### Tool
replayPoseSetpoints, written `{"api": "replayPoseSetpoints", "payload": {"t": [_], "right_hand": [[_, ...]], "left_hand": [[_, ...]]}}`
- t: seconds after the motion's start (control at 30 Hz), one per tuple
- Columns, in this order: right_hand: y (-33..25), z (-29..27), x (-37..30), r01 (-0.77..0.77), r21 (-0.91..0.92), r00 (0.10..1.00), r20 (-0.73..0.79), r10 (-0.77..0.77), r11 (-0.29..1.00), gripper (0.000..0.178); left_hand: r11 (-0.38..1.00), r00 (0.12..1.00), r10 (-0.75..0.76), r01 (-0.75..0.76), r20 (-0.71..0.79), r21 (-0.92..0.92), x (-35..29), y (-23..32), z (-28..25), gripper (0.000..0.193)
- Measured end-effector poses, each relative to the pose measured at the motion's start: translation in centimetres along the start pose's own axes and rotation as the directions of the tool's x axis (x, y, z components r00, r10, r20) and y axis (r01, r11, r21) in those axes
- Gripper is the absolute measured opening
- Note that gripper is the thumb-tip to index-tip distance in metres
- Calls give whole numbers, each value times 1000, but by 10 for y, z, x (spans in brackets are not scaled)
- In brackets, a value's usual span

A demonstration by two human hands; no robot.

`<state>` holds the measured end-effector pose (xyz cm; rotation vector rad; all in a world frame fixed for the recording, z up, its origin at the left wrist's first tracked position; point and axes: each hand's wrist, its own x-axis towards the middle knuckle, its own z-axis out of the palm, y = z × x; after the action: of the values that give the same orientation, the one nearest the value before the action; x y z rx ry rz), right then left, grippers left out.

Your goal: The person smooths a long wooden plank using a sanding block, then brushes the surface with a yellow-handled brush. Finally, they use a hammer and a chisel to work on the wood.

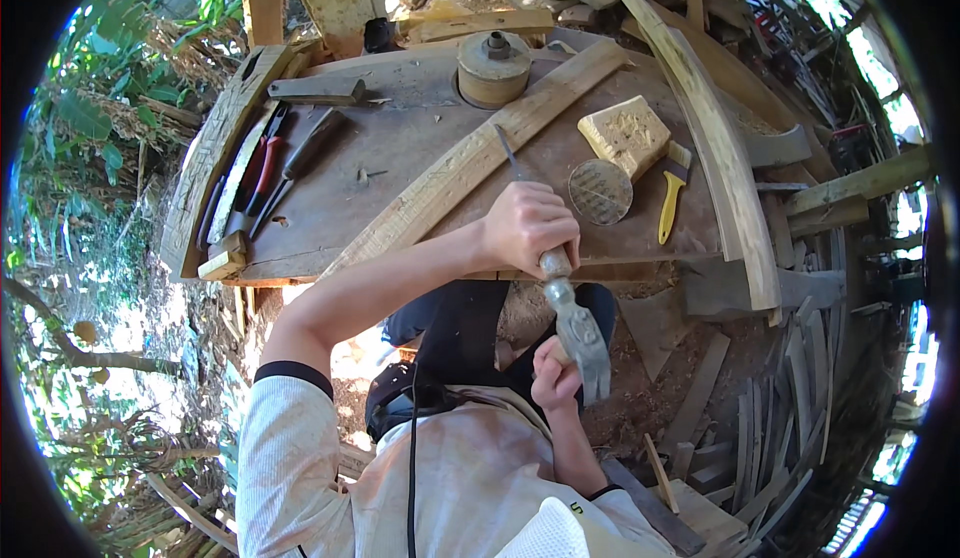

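My left hand (532, 228) is closed around a chisel (511, 155), its narrow blade pointing away from me with the tip on a long wooden strip (440, 183). The strip lies diagonally across a wooden workbench (390, 108). Low and close to my body, my right hand (556, 374) grips a claw hammer (584, 342) by its handle. The hammer's striking end is at the butt of the chisel handle; whether they touch I cannot tell. Most of the chisel handle is hidden in my left fist.
A wooden block (625, 136), a round disc (600, 192) and a yellow-handled brush (671, 198) lie right of the strip. A round wooden piece with a bolt (494, 68) sits at the back. Red-handled pliers (266, 166) lie left. Curved planks (700, 108) flank the bench; scrap wood (765, 428) lies lower right.
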<state>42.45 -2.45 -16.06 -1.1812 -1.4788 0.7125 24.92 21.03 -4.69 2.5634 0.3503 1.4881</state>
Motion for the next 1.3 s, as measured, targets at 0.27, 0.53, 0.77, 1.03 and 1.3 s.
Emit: {"api": "replayPoseSetpoints", "payload": {"t": [0.27, 0.53, 0.77, 1.03, 1.3], "right_hand": [[-13, 4, 22, 35, 57, 999, 9, -36, 998, 40], [16, -2, 5, 153, -54, 988, -13, -154, 987, 27], [-14, 6, 26, 115, 43, 986, -124, -109, 992, 32], [-17, 4, 33, 104, 79, 985, -143, -92, 991, 22], [10, 2, 24, 211, 35, 975, -73, -208, 977, 27]], "left_hand": [[1000, 1000, 12, -12, 0, 9, -3, -2, 3, 22], [997, 998, 57, -57, 4, -44, 3, -6, 4, 27], [997, 998, 54, -54, 10, -49, 2, -6, 8, 27], [997, 997, 70, -70, 16, -31, 4, -11, 8, 26], [996, 996, 84, -83, 15, -44, 8, -14, 10, 26]]}}
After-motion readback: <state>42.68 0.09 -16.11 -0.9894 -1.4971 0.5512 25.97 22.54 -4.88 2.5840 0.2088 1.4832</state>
